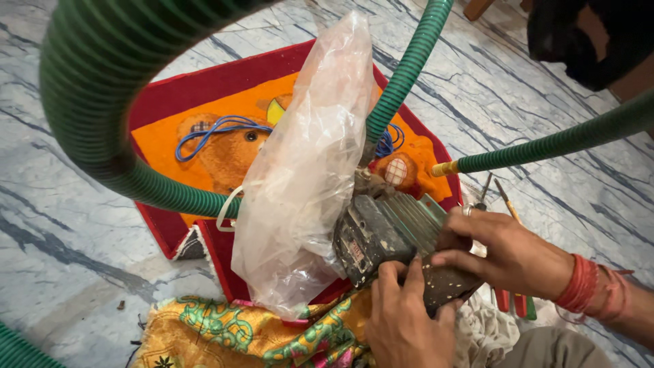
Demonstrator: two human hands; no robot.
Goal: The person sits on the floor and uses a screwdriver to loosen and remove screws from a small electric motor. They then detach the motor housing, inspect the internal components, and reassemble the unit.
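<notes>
Head view of a person working on a small motor pump on the floor. The pump is lying on a red and orange mat printed with a bear, its near end resting over a yellow patterned cloth. The left hand is closing around the dark, dirty end block of the pump from below, fingers curled over its top edge. The right hand is gripping the same block from the right, thumb and fingers pressing on its side; a ring and red wrist threads are showing. Neither hand is holding a tool.

A crumpled clear plastic bag is standing over the far part of the pump, hiding that end. A green ribbed hose is looping from the pump region up past the camera, and a second length is crossing at the right, ending in a yellow fitting. Blue wire is lying on the mat. Screwdrivers with red and green handles are lying just beside the right wrist, untouched.

Judged from this, the work is at an early or middle stage: the hoses appear attached still, the bag is not removed, and the housing looks closed. Whether any screws are already out cannot be told.
</notes>
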